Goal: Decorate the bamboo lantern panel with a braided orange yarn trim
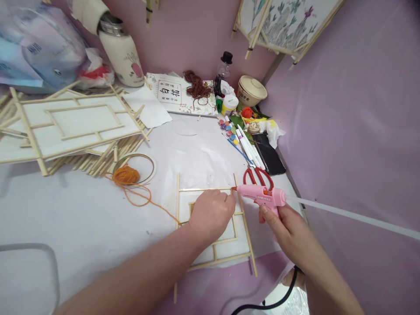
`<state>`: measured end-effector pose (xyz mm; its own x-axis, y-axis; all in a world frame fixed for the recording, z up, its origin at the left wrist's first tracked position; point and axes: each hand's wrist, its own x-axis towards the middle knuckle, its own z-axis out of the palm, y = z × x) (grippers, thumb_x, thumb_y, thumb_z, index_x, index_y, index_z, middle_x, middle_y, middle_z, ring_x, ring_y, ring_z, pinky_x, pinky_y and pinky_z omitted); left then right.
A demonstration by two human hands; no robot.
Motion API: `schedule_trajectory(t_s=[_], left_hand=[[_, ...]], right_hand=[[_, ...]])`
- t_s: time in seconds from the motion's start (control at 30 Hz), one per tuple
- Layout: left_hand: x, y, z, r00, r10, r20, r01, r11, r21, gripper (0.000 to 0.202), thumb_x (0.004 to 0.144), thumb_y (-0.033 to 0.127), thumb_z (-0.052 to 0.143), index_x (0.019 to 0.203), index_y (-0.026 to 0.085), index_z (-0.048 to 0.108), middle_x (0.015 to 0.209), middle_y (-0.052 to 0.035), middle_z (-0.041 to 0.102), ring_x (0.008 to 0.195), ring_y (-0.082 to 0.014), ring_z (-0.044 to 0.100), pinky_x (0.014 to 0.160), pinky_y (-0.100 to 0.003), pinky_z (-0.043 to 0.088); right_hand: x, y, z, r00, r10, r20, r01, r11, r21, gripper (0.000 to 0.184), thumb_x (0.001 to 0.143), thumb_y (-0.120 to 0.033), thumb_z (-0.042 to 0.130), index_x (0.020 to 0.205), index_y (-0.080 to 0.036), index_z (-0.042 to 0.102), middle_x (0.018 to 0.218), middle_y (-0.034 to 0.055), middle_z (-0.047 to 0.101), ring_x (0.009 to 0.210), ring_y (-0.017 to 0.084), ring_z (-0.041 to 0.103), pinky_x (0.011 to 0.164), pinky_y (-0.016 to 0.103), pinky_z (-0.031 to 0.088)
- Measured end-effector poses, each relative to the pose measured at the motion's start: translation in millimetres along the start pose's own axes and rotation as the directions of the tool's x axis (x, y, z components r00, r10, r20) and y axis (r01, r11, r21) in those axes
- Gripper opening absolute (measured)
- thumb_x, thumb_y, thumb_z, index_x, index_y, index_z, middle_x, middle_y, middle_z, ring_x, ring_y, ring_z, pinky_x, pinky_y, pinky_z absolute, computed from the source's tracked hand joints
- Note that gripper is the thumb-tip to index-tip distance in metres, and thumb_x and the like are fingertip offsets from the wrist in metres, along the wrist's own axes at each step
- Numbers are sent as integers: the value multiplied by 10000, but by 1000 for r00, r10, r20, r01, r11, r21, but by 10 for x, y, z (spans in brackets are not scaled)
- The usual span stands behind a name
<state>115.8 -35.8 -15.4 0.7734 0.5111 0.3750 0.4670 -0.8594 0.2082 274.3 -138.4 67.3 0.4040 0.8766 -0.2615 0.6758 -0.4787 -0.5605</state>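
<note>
One view, head: right hand (285, 224) grips pink glue gun (264, 196), nozzle (235, 188) at far right corner of wooden stick frame (247, 232). Left hand (211, 214) over frame, fingers curled, cannot tell whether pinching anything. Frame on near part of desk (82, 210); red scissors (258, 172) just beyond gun.

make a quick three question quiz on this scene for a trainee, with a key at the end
1. What does the right hand hold?
A) a phone
B) a glue gun
C) a brush

2. True or false: the glue gun's tip is by an upper corner of the stick frame, close to the left hand.

3. Fill in the colour: the scissors behind the glue gun have ____ handles.

Key: 1. B; 2. True; 3. red
</note>
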Motion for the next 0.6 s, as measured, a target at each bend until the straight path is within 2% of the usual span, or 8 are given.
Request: schedule_trajectory(t_s=[0.47,0.6], left_hand=[[0,6,9,999,-11,44,11,1000,-12,188,878,144,549,693,172,568,591,-23,571,590,-183,570,578,-328,410],[1,4,1,1000,-12,20,12,1000,-5,191,879,147,549,691,175,566,584,-17,570,581,-185,568,574,-331,413]], right_hand=[[8,-17,15,1000,-16,-8,16,1000,-13,446,915,-582,417,752,-206,592,595,4,561,523,166,516,513,276,406],[9,-28,10,1000,-16,0,16,1000,-25,449,908,-589,416,759,-206,596,571,-3,538,512,166,510,503,276,402]])
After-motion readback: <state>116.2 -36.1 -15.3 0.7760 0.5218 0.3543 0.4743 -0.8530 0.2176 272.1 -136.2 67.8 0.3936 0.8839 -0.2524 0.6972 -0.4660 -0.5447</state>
